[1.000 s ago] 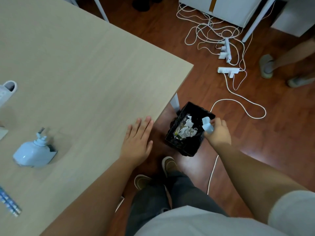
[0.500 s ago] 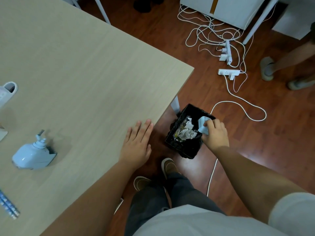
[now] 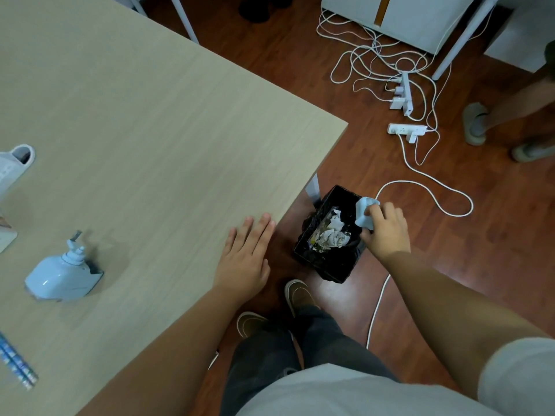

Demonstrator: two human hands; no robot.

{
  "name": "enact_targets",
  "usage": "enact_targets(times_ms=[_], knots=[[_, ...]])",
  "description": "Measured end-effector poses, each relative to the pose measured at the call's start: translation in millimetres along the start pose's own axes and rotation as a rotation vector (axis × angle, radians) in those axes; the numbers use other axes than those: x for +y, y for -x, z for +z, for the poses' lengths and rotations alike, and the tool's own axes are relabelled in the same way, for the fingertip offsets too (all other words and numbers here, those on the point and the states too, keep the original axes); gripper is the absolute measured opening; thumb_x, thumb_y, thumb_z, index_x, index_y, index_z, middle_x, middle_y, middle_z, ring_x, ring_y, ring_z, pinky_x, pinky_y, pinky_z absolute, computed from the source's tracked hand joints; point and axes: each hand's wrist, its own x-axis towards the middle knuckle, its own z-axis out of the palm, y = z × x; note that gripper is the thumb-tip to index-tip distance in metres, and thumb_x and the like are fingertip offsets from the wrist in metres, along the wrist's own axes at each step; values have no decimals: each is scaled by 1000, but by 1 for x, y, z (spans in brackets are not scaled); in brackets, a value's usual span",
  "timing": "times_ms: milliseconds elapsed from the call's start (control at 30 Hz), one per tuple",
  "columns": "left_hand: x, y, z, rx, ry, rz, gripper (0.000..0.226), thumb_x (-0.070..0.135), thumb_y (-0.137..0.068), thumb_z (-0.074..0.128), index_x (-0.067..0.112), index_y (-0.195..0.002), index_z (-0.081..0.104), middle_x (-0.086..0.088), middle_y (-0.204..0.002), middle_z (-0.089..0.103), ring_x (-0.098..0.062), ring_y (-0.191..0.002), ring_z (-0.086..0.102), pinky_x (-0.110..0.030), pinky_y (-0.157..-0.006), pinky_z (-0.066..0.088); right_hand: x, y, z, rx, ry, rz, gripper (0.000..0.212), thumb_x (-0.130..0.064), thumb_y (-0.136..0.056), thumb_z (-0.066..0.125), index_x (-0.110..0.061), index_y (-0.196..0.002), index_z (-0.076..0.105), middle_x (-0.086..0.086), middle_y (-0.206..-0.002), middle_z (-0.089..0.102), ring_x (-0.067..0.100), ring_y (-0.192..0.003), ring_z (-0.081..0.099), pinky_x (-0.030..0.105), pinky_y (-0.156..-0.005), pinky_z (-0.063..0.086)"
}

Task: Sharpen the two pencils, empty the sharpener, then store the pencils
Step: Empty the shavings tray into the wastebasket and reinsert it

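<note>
- Holding the pale blue shavings drawer point(image 3: 364, 214) in my right hand point(image 3: 387, 232), fingers closed around it, right over the far edge of the black bin point(image 3: 330, 265) on the floor, which has crumpled paper inside.
- My left hand point(image 3: 244, 259) lies flat and open on the table point(image 3: 168, 139) near its edge, gripping nothing.
- The blue sharpener body point(image 3: 61, 279) sits on the table well to the left.
- The two pencils point(image 3: 16, 366) lie together at the table's near left edge.
</note>
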Motion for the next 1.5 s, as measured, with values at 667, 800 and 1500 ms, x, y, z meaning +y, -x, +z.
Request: enact_targets(times_ms=[667,800,1500], knots=[[-1,-1,1,-23,3,-3,83,23,-81,52,26,-150,6,6,-161,7,-21,-149,2,-48,-121,12,11,-10,1,8,-40,-84,39,-4,-61,67,-11,-98,54,14,-95,50,32,-83,44,38,-68,44],[0,0,-1,-19,35,3,84,23,-81,53,26,-150,6,5,-161,8,-21,-149,2,-49,-121,12,10,-17,-3,89,-618,540,39,-14,-62,72,-19,-95,53,4,-98,51,20,-85,49,30,-71,43],[-82,67,-63,491,433,-513,29,17,-85,67,24,-113,64,6,-93,71,-20,-94,61,-32,-91,44,-186,-22,-72,-870,-1643,356,33,-14,-85,58,0,-115,59,11,-95,70,14,-77,67,19,-69,58]])
